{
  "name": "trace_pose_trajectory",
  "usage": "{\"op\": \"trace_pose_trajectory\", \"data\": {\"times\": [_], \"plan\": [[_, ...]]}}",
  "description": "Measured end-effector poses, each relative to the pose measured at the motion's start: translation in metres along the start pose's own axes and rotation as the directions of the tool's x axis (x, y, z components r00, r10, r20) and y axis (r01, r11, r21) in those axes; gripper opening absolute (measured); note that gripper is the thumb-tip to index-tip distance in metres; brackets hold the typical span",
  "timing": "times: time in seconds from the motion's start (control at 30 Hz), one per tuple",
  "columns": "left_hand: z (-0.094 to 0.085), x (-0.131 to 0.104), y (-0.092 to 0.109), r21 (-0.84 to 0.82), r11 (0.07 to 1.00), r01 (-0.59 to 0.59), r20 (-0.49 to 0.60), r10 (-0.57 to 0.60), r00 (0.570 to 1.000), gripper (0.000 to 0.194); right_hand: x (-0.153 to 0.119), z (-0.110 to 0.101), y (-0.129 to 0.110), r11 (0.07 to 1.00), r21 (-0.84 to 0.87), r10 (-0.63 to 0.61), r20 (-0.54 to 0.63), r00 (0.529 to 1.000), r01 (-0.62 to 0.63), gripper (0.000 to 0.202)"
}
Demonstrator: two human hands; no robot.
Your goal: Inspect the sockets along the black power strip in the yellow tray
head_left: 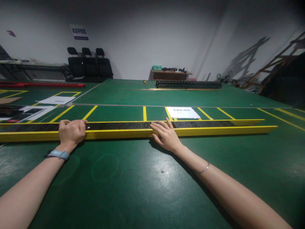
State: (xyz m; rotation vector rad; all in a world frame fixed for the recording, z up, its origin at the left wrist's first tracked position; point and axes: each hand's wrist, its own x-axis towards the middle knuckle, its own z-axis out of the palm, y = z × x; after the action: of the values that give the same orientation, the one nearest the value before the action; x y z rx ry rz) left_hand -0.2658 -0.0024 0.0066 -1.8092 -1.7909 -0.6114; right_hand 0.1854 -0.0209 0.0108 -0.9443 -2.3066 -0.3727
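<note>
A long yellow channel (128,134) lies across the green table from the left edge toward the right. Black socket modules (130,125) sit in a row inside it, and its right end holds none. My left hand (72,131) is wrapped over the channel at the left, fingers curled around it. Further right, my right hand (166,135) rests on the channel with its fingers spread over the sockets and near rim, the thumb at the front wall.
Behind the channel lies a printed white sheet (183,113) among yellow tape lines. Black strips (188,84) stand at the table's far side. White papers (57,100) and red bars (43,84) are at the left. Black seats (90,66) stand by the wall.
</note>
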Motion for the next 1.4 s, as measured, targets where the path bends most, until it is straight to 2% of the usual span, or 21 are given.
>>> {"op": "trace_pose_trajectory", "data": {"times": [0.37,0.53,0.7,0.83,0.97,1.07,1.2,1.3,1.4], "plan": [[-0.006,0.0,0.002,-0.012,1.0,-0.01,-0.004,0.01,1.0,0.056,0.001,-0.001,0.012,0.993,-0.106,0.045,-0.101,0.994,-0.056,0.018],[-0.004,-0.001,0.0,-0.003,1.0,-0.022,-0.001,0.022,1.0,0.055,-0.003,-0.003,0.029,0.981,-0.174,0.05,-0.174,0.983,-0.081,0.017],[-0.004,-0.001,0.0,-0.007,0.999,-0.032,-0.024,0.032,0.999,0.054,-0.009,-0.004,0.043,0.98,-0.173,0.061,-0.216,0.974,-0.1,0.016],[-0.003,0.0,0.0,0.008,0.999,-0.031,-0.013,0.031,0.999,0.054,-0.01,-0.004,0.043,0.981,-0.166,0.06,-0.219,0.974,-0.098,0.016],[0.0,0.0,0.001,0.039,0.999,-0.032,-0.023,0.033,0.999,0.053,-0.007,-0.003,0.033,0.991,-0.111,0.056,-0.176,0.983,-0.076,0.017],[-0.001,0.0,0.009,0.043,0.998,-0.039,-0.032,0.041,0.999,0.053,-0.003,-0.001,0.021,0.998,-0.068,0.002,-0.121,0.993,-0.011,0.026],[-0.008,0.0,0.034,0.018,0.997,-0.075,-0.031,0.075,0.997,0.052,0.002,0.002,0.007,0.998,-0.02,-0.069,-0.078,0.995,0.067,0.033],[-0.011,0.0,0.049,-0.016,0.996,-0.088,-0.009,0.087,0.996,0.051,0.001,0.002,0.007,0.999,0.007,-0.053,-0.092,0.994,0.054,0.031],[-0.01,0.0,0.053,-0.034,0.996,-0.081,-0.018,0.081,0.997,0.05,0.0,0.001,0.011,0.999,0.027,-0.014,-0.115,0.993,0.017,0.027]]}}
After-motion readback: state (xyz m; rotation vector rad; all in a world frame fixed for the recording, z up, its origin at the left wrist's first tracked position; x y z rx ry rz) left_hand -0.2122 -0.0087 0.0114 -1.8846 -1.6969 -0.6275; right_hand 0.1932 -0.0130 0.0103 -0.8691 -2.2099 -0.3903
